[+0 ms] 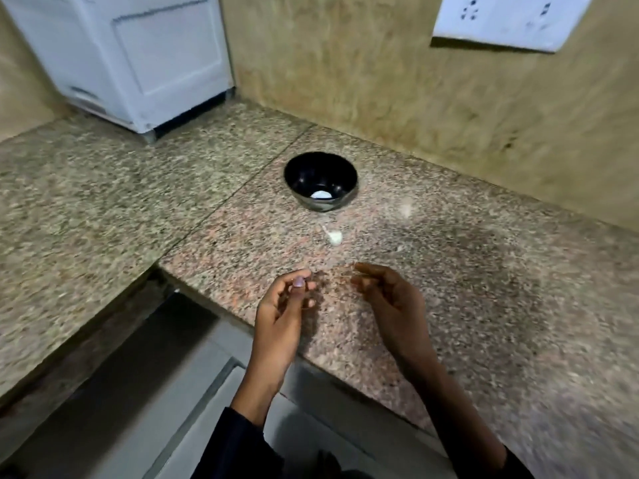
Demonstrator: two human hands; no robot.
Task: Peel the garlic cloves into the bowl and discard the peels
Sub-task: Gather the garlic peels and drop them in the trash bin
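A black bowl (300,174) stands on the granite counter (466,305) with one pale peeled clove (321,194) at its bottom. An unpeeled garlic clove (334,237) with a thin tail lies on the counter just in front of the bowl. My left hand (283,312) hovers at the counter's front edge, thumb tip against forefinger; anything held between them is too small and blurred to make out. My right hand (383,295) hovers beside it over the counter, fingers loosely curled, with nothing visible in it.
Small pale peel scraps (404,210) lie on the counter to the right of the bowl. A white appliance (138,63) stands in the back left corner, and a white socket plate (501,19) is on the wall. The counter steps back on the left.
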